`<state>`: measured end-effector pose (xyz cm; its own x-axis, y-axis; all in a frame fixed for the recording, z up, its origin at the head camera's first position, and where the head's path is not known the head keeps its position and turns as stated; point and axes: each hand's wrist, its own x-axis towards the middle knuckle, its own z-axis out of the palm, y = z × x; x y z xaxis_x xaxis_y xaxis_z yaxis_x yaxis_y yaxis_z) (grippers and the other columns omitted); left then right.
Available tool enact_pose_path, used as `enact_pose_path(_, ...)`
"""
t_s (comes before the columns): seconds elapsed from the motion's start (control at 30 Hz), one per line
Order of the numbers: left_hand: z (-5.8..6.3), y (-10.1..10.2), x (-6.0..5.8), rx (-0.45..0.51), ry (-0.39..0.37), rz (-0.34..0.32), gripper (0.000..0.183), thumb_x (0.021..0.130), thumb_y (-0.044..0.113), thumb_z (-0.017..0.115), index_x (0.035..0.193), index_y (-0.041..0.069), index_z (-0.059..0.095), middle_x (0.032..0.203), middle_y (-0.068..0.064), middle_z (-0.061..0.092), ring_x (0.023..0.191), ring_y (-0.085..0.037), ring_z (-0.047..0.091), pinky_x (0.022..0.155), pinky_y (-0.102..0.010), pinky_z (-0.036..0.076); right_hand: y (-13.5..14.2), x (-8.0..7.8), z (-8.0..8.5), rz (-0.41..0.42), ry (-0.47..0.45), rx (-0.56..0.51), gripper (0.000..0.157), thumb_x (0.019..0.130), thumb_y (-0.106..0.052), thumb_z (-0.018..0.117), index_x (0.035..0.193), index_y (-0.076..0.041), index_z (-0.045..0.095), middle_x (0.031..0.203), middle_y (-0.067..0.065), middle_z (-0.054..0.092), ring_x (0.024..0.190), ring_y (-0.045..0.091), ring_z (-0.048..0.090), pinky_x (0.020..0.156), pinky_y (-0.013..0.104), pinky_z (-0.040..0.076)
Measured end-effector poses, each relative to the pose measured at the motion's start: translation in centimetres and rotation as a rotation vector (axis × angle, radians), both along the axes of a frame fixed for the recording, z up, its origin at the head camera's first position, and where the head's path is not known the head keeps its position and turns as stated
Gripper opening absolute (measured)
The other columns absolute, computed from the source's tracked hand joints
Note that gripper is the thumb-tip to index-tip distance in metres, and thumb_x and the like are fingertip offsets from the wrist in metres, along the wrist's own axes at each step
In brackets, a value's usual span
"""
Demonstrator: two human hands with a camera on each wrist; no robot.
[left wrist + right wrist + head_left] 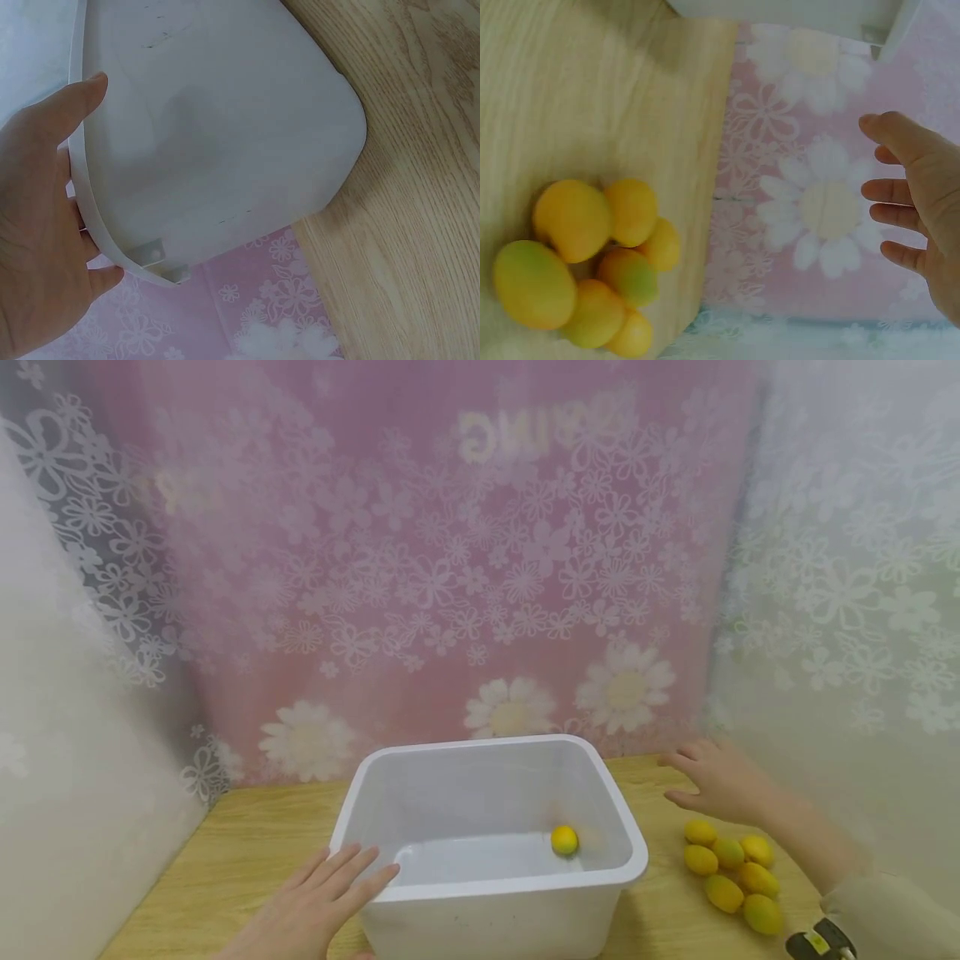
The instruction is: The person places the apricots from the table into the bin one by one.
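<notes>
A white plastic tub (pixel 491 887) stands on the wooden table. One yellow lemon-like fruit (pixel 564 840) with a greenish tint lies inside, toward its right end. My left hand (pixel 318 893) is at the tub's front left corner, fingers extended over the rim; in the left wrist view the thumb (pixel 79 105) lies on the outer side. To the right of the tub, my right hand (pixel 723 781) hovers with fingers spread and nothing in them. Below it, several yellow-green fruits (pixel 723 893) sit in a cluster, also seen as fruits (pixel 574 221) in the right wrist view.
A pink curtain (pixel 450 568) with white flowers hangs behind the table. Pale sheets, the left one (pixel 97 718) and the right one (pixel 847 635), close in the sides. Wooden tabletop (pixel 247 835) shows on both sides of the tub.
</notes>
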<state>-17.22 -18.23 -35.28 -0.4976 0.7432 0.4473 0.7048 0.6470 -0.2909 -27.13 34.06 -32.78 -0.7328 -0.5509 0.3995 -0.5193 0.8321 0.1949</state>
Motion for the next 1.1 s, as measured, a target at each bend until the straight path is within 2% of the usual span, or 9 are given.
enact_pose_path(0.1,0.0,0.0,-0.1,0.002,0.004,-0.006,0.078,0.078,0.063,0.060,0.141,0.022,0.042,0.132,-0.008,0.054,0.116,-0.028,0.054,0.110,-0.018,-0.011,0.6,0.2,-1.4,-0.012,0.021,0.007,0.043,0.074,-0.032,0.076,0.108,-0.008,0.064,0.098,0.007,0.063,0.088,0.029,0.060,0.072,0.049,0.050)
enact_pose_path(0.23,-0.1,0.0,0.0,0.008,0.023,-0.010,0.077,0.077,0.062,0.061,0.140,0.021,0.043,0.132,-0.007,0.055,0.117,-0.027,0.054,0.111,-0.018,-0.010,1.3,0.7,-3.1,-0.073,0.010,0.011,0.047,0.072,-0.035,0.077,0.109,-0.007,0.064,0.099,0.008,0.063,0.090,0.030,0.059,0.069,0.048,0.050)
enact_pose_path(0.4,-0.1,0.1,0.0,0.008,0.035,-0.009,0.077,0.076,0.063,0.062,0.139,0.021,0.045,0.132,-0.007,0.055,0.117,-0.026,0.054,0.111,-0.018,-0.009,2.0,1.3,-5.0,-0.158,-0.030,-0.010,0.052,0.073,-0.039,0.075,0.112,-0.006,0.063,0.106,0.012,0.062,0.100,0.035,0.056,0.079,0.056,0.044)
enact_pose_path(0.6,-0.1,0.1,0.0,0.008,0.021,-0.005,0.077,0.077,0.063,0.061,0.140,0.021,0.044,0.132,-0.007,0.054,0.118,-0.026,0.053,0.111,-0.018,-0.009,2.7,2.0,-6.9,-0.167,0.021,0.009,0.053,0.071,-0.041,0.076,0.111,-0.007,0.065,0.105,0.012,0.060,0.100,0.034,0.054,0.080,0.056,0.044)
enact_pose_path(0.77,0.0,0.0,0.1,0.004,-0.006,0.010,0.076,0.078,0.063,0.061,0.140,0.021,0.045,0.133,-0.008,0.054,0.118,-0.027,0.053,0.110,-0.017,-0.011,3.1,2.2,-8.3,-0.231,-0.054,0.035,0.057,0.072,-0.047,0.073,0.112,-0.007,0.064,0.108,0.014,0.058,0.105,0.036,0.050,0.085,0.060,0.040)
enact_pose_path(0.93,0.0,0.0,0.2,0.004,-0.012,0.015,0.076,0.078,0.063,0.060,0.140,0.021,0.045,0.133,-0.007,0.054,0.118,-0.026,0.053,0.110,-0.017,-0.012,3.1,2.2,-9.6,-0.285,-0.071,0.052,0.050,0.070,-0.053,0.072,0.097,-0.012,0.066,0.096,0.006,0.055,0.094,0.030,0.051,0.078,0.053,0.042)
enact_pose_path(1.03,0.0,0.0,0.2,0.003,-0.006,0.014,0.076,0.078,0.063,0.060,0.140,0.021,0.044,0.132,-0.007,0.054,0.118,-0.026,0.054,0.110,-0.016,-0.011,3.1,2.2,-10.3,-0.313,-0.060,0.055,0.041,0.068,-0.054,0.073,0.084,-0.016,0.063,0.086,0.001,0.049,0.085,0.025,0.048,0.072,0.046,0.040)
enact_pose_path(1.1,0.0,0.1,0.1,0.001,-0.002,0.013,0.076,0.078,0.063,0.061,0.140,0.021,0.044,0.132,-0.007,0.054,0.117,-0.026,0.054,0.110,-0.016,-0.011,3.1,2.1,-10.7,-0.330,-0.058,0.063,0.040,0.068,-0.054,0.073,0.079,-0.018,0.061,0.083,0.000,0.046,0.083,0.025,0.046,0.071,0.046,0.038)
